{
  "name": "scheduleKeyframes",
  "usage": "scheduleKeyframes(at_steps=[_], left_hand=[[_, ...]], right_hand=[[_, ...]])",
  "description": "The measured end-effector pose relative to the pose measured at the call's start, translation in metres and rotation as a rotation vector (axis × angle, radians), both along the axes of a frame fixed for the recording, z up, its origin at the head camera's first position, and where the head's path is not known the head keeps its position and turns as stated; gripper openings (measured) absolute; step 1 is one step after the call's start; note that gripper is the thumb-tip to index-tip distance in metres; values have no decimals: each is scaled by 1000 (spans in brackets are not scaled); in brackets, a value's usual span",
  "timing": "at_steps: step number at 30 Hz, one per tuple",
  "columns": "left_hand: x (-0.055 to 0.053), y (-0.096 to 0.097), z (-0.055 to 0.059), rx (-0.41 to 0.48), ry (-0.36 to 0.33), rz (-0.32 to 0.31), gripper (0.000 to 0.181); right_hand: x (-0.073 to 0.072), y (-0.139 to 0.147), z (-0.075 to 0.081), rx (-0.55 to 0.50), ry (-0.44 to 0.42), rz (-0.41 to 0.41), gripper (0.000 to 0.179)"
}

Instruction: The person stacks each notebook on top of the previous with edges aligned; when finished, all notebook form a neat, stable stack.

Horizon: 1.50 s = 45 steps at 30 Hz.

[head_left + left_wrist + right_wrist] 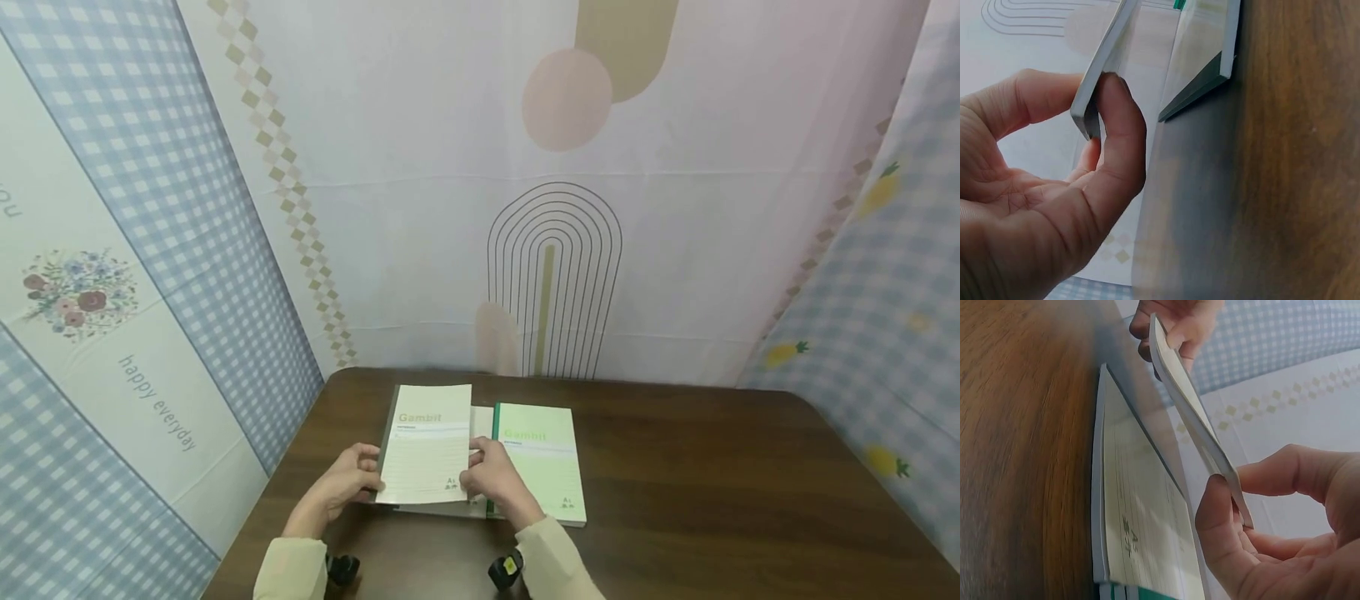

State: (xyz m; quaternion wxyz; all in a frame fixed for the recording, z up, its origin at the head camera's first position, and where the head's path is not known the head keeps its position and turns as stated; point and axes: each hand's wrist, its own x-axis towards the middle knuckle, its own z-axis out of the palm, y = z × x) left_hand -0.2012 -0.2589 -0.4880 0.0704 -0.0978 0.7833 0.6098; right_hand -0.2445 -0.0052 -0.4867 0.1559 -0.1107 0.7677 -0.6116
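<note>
Both hands hold a cream notebook (424, 454) with a dark spine, raised off the table, its cover facing up. My left hand (347, 479) pinches it by the spine edge; in the left wrist view, thumb and fingers (1124, 125) close on its dark corner. The opposite edge is pinched by my right hand (497, 477), thumb on one face and fingers (1216, 512) on the other. Beneath it lies another cream notebook (1141, 500), mostly covered in the head view. Just right of that one, a pale green notebook (542, 467) with a green spine lies flat, partly behind my right hand.
The notebooks are over the left half of a dark wooden table (697, 483). A patterned white cloth (405, 250) hangs behind the table's back edge, and blue checked cloths hang at the left and right sides. Black wrist devices (506, 569) sit below both hands.
</note>
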Motion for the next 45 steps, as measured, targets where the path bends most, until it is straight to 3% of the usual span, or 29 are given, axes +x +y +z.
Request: scheduleKeyframes(at_steps=[11,18,26,31,36,45], left_hand=[[-1,10,-2,61,27,-113,64],[-7,23,-2,85,36,-152,65],[-14,43,-3,102,27,-171,66],[-20,55,-4,112,22,-159,65],[-24,65,-4,137,21,-191,64],[-24,79,-7,184,33,-223,61]], right_hand=[[-3,21,-1,-32,-27,0,76],[-4,37,-2,8,4,-12,71],[-6,58,-8,-24,10,-8,67],[-6,69,-5,-20,17,-41,63],[-7,81,-4,4,14,-97,62],[-8,95,-8,58,1,-171,64]])
